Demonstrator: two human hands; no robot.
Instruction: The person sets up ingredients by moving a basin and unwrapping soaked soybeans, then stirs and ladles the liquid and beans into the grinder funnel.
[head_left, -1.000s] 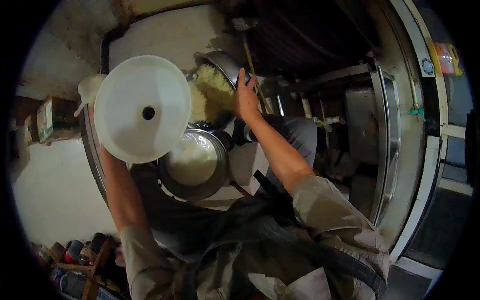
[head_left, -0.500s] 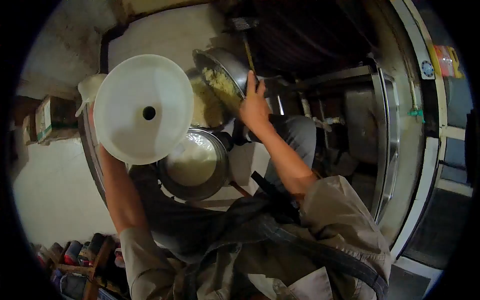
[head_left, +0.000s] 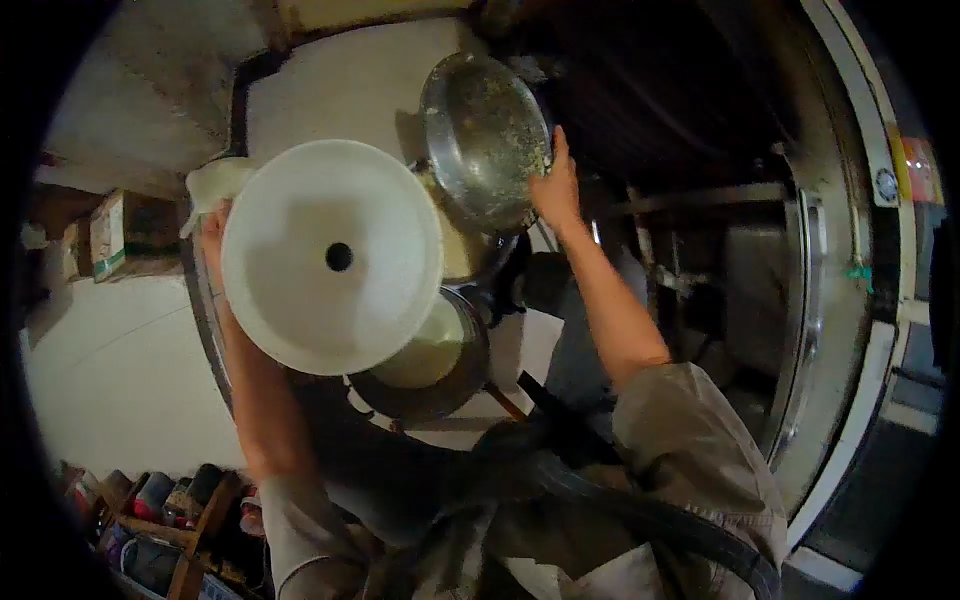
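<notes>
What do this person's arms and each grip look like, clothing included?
Both sleeves look khaki and about elbow-length, the right one loose and creased. The forearms are bare. The right grip is ungloved; the left grip is mostly hidden, but its visible part looks ungloved too.

At seven o'clock is a loose, dull khaki cloth left sleeve, short, ending above a bare left forearm. A matching khaki cloth right sleeve, wide and creased, sits at four o'clock. A broad, dark grey fabric strap runs slantwise across five o'clock. Between six and seven o'clock shows rumpled, blackish lap cloth; between five and six, a pale, angular cloth patch. A grey fabric trouser leg shows at four o'clock, nearer the centre.
</notes>
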